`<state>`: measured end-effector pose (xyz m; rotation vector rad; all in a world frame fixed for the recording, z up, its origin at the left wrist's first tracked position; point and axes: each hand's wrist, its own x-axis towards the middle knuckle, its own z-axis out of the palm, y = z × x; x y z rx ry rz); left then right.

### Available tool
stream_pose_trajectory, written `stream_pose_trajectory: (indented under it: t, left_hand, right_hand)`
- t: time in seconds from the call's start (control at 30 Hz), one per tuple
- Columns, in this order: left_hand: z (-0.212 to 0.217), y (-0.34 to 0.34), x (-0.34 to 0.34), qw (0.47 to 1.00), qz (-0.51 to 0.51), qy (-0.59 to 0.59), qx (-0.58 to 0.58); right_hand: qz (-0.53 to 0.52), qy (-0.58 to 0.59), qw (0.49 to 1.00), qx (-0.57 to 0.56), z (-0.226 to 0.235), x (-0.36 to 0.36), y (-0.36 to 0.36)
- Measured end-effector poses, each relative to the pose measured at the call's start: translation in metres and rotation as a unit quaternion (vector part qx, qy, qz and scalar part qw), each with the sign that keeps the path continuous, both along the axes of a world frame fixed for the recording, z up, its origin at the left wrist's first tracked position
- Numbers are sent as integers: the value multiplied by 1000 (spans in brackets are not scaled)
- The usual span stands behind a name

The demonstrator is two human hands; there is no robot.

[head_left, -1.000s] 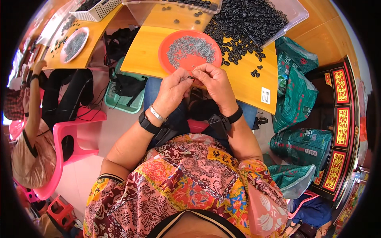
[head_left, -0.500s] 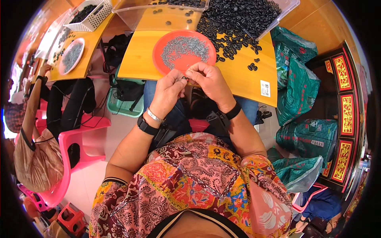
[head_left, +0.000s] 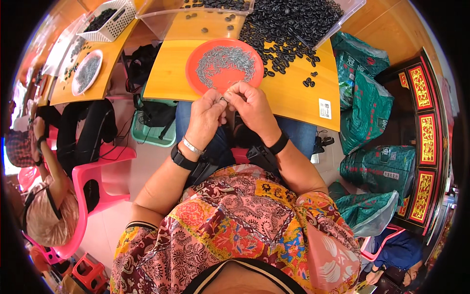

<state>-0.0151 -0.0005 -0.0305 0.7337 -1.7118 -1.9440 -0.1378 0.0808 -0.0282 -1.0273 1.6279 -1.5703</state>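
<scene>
Both my hands meet just over the near rim of a round red plate [head_left: 193,78], at the front edge of the yellow table. My left hand [head_left: 206,113] is closed, its thumb and fingertips pinching a small dark piece [head_left: 223,99]. Against it my right hand [head_left: 252,109] is closed in a pinch too; whatever its fingertips hold is too small to make out. Loose small grey pins or screws [head_left: 230,59] lie in the plate, mostly along its far side. Right of the plate, black oval parts with holes [head_left: 284,29] form a large heap.
The yellow table [head_left: 293,105] carries a clear plastic bin [head_left: 196,24] at the back. Green sacks [head_left: 367,108] stand to the right, beside a dark cabinet with red-gold panels [head_left: 427,139]. At left, a person on a pink chair [head_left: 98,171] sits near another table with a white basket [head_left: 110,22].
My hands stay together by the plate, with my right fingers shifted slightly around the small piece. The person at left has drawn an arm back from the other table.
</scene>
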Motion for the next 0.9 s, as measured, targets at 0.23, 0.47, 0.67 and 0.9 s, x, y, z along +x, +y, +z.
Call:
stream_pose_trajectory:
  t: [0.23,0.47,0.67,0.9]
  left_hand:
    - [8,7,-1,999,37,26,-23]
    - [5,1,-2,998,18,29,-57]
    - [2,-10,2,998,31,52,18]
    - [4,-11,2,997,24,64,31]
  right_hand:
    - [-8,53,998,-11,5,2,3]
    - [16,23,999,39,8,-8,5]
    - [-152,241,957,51,16,-67,18]
    - [-132,505,834,180,-6,-104,17]
